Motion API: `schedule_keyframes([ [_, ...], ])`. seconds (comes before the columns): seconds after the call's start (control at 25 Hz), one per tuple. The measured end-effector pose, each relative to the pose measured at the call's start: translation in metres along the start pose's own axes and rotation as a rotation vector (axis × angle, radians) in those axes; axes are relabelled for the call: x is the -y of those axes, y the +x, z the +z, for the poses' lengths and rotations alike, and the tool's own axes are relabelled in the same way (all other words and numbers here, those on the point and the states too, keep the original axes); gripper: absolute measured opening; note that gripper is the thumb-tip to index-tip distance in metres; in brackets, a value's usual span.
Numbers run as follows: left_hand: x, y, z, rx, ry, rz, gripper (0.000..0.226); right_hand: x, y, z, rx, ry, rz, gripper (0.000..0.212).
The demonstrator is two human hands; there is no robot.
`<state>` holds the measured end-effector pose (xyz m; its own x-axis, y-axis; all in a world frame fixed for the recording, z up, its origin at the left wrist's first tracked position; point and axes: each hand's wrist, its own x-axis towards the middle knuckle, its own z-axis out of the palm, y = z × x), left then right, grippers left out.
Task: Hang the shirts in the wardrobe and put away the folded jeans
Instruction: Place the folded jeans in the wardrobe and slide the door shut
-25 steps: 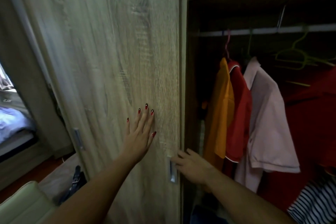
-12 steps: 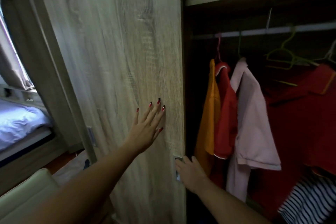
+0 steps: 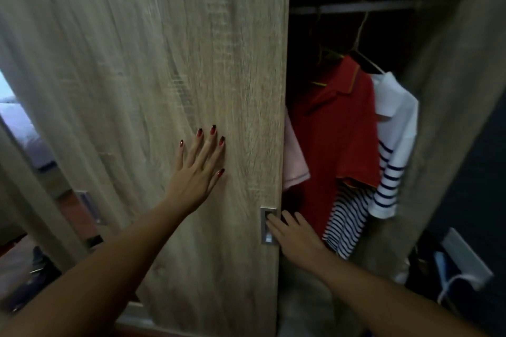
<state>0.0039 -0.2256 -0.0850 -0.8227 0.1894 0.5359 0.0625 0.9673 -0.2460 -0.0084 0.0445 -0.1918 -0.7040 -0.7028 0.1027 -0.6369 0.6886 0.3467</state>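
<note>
Fingers of the left hand are spread wide and lie flat on the face of the sliding door, palm pressed to the wood, gripping nothing. The right hand sits lower, at the door's leading edge; its fingertips reach into the recessed metal handle, loosely curled and close together. Whether they hook the recess or only rest in it, I cannot tell.

There is only the head view. In it the door covers most of the wardrobe, leaving a gap on the right. Through that gap the rail shows, with shirts on hangers below it: a red shirt, a white shirt with navy stripes just beside it, and the edge of a pink shirt half hidden behind the door. No folded jeans are in view, and neither hand carries any clothing.

With shirts hung and both hands on the door, the step in hand looks like working the door itself, probably closing up. Which way it is travelling cannot be read from this one view.

If closing, the next move calls for an even sideways push from both hands, with the right fingers freed from the handle before the gap shuts, and the pink sleeve kept clear of the door's edge.
</note>
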Motion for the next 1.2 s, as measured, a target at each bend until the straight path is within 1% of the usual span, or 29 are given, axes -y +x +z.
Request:
schedule_keyframes([
  [0.08,-0.026,0.01,0.003,-0.016,0.0,0.055,0.065,-0.015,-0.031,0.009,0.026,0.021,0.058,0.07],
  [0.16,-0.051,0.021,0.005,-0.034,0.009,0.117,0.064,-0.029,-0.061,0.018,0.038,0.028,0.147,0.073],
  [0.24,-0.076,0.031,0.005,-0.05,0.004,0.157,0.064,-0.04,-0.085,0.027,0.061,0.015,0.21,0.07],
  [0.28,-0.089,0.036,0.005,-0.06,0.0,0.171,0.064,-0.043,-0.095,0.031,0.092,0.037,0.255,0.065],
  [0.32,-0.101,0.039,0.005,-0.072,-0.005,0.179,0.065,-0.044,-0.101,0.034,0.143,0.081,0.294,0.06],
  [0.4,-0.126,0.046,0.003,-0.09,-0.007,0.191,0.066,-0.049,-0.109,0.039,0.219,0.199,0.353,0.059],
  [0.48,-0.149,0.053,0.0,-0.104,-0.01,0.208,0.066,-0.055,-0.115,0.054,0.201,0.321,0.431,0.06],
  [0.52,-0.16,0.055,-0.002,-0.106,-0.017,0.215,0.065,-0.06,-0.117,0.066,0.194,0.421,0.473,0.067],
  [0.6,-0.177,0.06,-0.005,-0.117,-0.025,0.233,0.064,-0.066,-0.124,0.066,0.118,0.615,0.494,0.103],
  [0.64,-0.185,0.062,-0.005,-0.122,-0.03,0.24,0.064,-0.071,-0.128,0.066,0.045,0.648,0.55,0.109],
  [0.68,-0.192,0.063,-0.007,-0.118,-0.035,0.245,0.064,-0.073,-0.131,0.065,0.04,0.632,0.573,0.103],
  [0.72,-0.198,0.064,-0.008,-0.121,-0.04,0.254,0.063,-0.075,-0.134,0.066,0.01,0.674,0.57,0.093],
  [0.76,-0.205,0.064,-0.009,-0.12,-0.047,0.262,0.063,-0.079,-0.138,0.063,0.014,0.707,0.571,0.087],
  [0.8,-0.212,0.064,-0.01,-0.113,-0.053,0.261,0.062,-0.083,-0.141,0.067,-0.016,0.679,0.568,0.084],
  [0.88,-0.221,0.065,-0.012,-0.104,-0.055,0.249,0.062,-0.091,-0.149,0.069,-0.036,0.636,0.539,0.083],
  [0.96,-0.228,0.065,-0.014,-0.091,-0.052,0.25,0.062,-0.103,-0.155,0.06,0.024,0.629,0.499,0.081],
  [1.0,-0.229,0.065,-0.016,-0.071,-0.057,0.256,0.062,-0.111,-0.155,0.055,0.091,0.615,0.479,0.08],
  [1.08,-0.232,0.062,-0.026,-0.014,-0.105,0.259,0.064,-0.125,-0.152,0.041,0.174,0.627,0.468,0.08],
  [1.16,-0.23,0.063,-0.042,0.03,-0.148,0.254,0.067,-0.137,-0.143,0.013,0.173,0.653,0.471,0.083],
  [1.2,-0.225,0.067,-0.052,0.025,-0.173,0.241,0.068,-0.143,-0.136,-0.01,0.149,0.649,0.481,0.086],
])
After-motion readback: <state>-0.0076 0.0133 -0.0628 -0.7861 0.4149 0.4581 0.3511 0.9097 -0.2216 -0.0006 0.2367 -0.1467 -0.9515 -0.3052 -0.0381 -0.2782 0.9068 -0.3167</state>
